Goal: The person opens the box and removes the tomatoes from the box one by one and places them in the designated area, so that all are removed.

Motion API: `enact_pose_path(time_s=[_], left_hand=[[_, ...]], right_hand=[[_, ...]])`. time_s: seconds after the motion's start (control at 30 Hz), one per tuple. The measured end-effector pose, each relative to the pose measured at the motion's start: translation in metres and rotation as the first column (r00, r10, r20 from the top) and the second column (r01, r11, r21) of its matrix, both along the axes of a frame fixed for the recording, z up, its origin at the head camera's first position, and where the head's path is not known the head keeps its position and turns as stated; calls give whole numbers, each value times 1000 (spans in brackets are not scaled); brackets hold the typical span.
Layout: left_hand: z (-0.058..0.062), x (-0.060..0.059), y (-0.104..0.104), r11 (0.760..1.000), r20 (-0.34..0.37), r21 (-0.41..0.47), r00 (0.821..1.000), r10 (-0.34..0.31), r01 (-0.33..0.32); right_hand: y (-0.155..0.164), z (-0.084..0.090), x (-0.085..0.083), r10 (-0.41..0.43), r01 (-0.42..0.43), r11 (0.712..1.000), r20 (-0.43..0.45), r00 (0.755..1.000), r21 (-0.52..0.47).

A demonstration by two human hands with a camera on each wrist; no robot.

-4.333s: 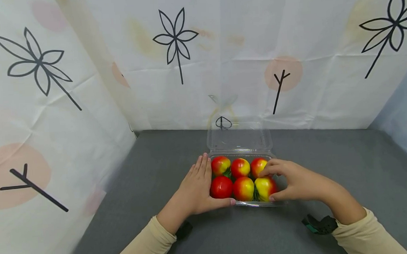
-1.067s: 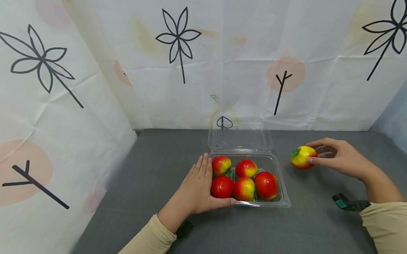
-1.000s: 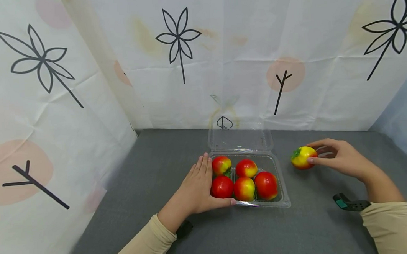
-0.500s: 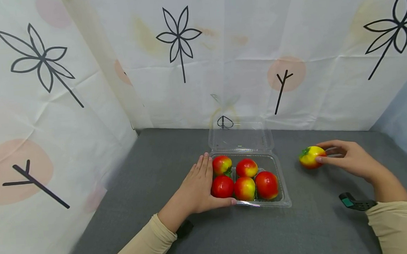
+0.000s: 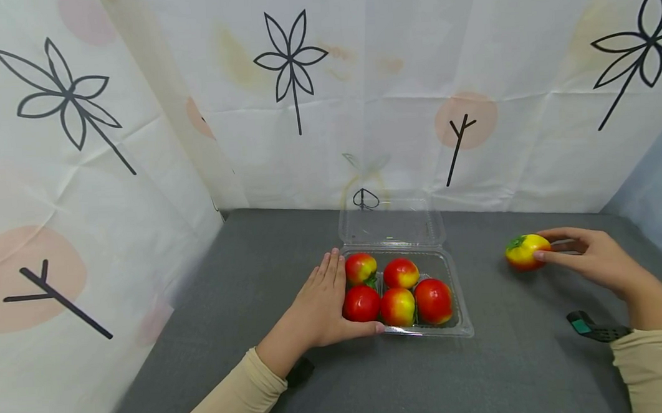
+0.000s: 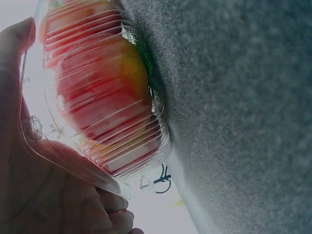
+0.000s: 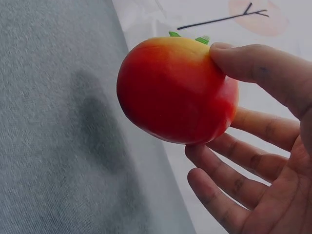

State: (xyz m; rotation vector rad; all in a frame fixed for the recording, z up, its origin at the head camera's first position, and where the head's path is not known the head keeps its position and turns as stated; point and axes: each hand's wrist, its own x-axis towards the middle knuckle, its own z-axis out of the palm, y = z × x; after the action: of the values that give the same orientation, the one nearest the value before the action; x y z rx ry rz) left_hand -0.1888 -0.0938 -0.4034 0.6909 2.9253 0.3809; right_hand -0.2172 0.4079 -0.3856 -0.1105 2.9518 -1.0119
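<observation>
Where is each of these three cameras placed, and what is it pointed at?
Head: worn on the head, looking down at the grey table, both forearms and sleeves showing.
Left wrist: beside the left hand, facing the clear box it touches.
Right wrist: facing the right hand pinching a red-yellow fruit.
Shared: head and right wrist both show that fruit.

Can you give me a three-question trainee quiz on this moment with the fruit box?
1. How many fruits lie in the clear box?
2. True or false: the right hand holds a fruit above the table, apart from the box.
3. The left hand rests: A) on the open lid, B) against the box's left side, C) on a fruit.

Key: 1. Five. 2. True. 3. B.
</observation>
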Motion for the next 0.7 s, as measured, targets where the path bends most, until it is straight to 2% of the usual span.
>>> enact_pose_path(time_s=[0.43, 0.7], left_hand=[[1, 0, 0, 1000, 8, -8, 1000, 3, -3], [2, 1, 0, 1000, 9, 2, 1000, 2, -2]], right_hand=[[7, -4, 4, -75, 75, 997, 70, 995, 8], [13, -7, 5, -94, 93, 996, 68, 993, 16]])
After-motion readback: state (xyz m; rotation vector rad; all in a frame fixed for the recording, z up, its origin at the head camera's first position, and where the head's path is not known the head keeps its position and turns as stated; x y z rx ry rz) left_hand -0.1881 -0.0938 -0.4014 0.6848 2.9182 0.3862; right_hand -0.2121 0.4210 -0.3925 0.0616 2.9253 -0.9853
